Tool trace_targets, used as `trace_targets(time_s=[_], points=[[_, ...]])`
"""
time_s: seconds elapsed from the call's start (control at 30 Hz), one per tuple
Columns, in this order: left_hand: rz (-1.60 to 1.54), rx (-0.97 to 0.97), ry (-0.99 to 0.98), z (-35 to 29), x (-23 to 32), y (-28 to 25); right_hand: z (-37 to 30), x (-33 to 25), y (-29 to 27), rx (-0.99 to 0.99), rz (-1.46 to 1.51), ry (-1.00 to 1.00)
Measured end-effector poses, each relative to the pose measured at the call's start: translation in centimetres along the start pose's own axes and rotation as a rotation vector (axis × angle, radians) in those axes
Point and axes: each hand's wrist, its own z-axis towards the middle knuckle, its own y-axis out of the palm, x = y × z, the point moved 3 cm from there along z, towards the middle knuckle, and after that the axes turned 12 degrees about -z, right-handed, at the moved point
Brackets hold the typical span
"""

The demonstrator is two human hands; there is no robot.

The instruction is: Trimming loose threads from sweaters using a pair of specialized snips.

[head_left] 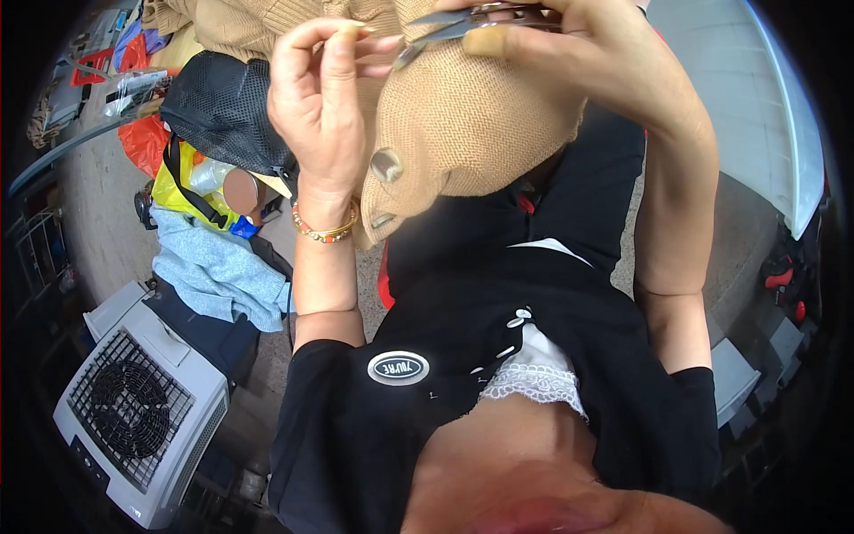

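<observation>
A tan knitted garment (480,125) with large shiny buttons lies across my lap and the table edge. One button (386,165) sits on its front band, and another button (407,56) shows just under the blade tips. My right hand (569,44) grips metal thread snips (449,28), their blades spread apart and pointing left above the knit. Facing the blades, my left hand (325,98) has thumb and forefinger pinched together. Whatever is between those fingertips is too small to make out. A beaded bracelet (325,233) circles my left wrist.
Left of the garment rests a black mesh bag (222,111). Below it are a yellow bag (182,182), a round brown-topped container (242,190) and a light blue cloth (213,267). An air cooler (147,409) stands lower left; a white panel (756,98) rises at right.
</observation>
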Motion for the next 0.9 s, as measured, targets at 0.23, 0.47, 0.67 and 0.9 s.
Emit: trace_targets(time_s=[0.23, 0.47, 0.67, 0.9], points=[[0.296, -0.183, 0.132, 0.6, 0.8, -2.9, -1.9, 1.2, -0.5, 0.100, 0.227, 0.300], [0.697, -0.494, 0.192, 1.1, 3.8, 2.0, -3.0, 1.3, -0.5, 0.141, 0.176, 0.310], [0.559, -0.351, -0.014, 0.4, 3.2, 0.8, -2.7, -0.1, -0.4, 0.150, 0.059, 0.060], [0.463, -0.235, -0.014, -0.6, 2.3, 0.9, -1.9, 3.0, 2.1, 0.477, 0.221, -0.524]])
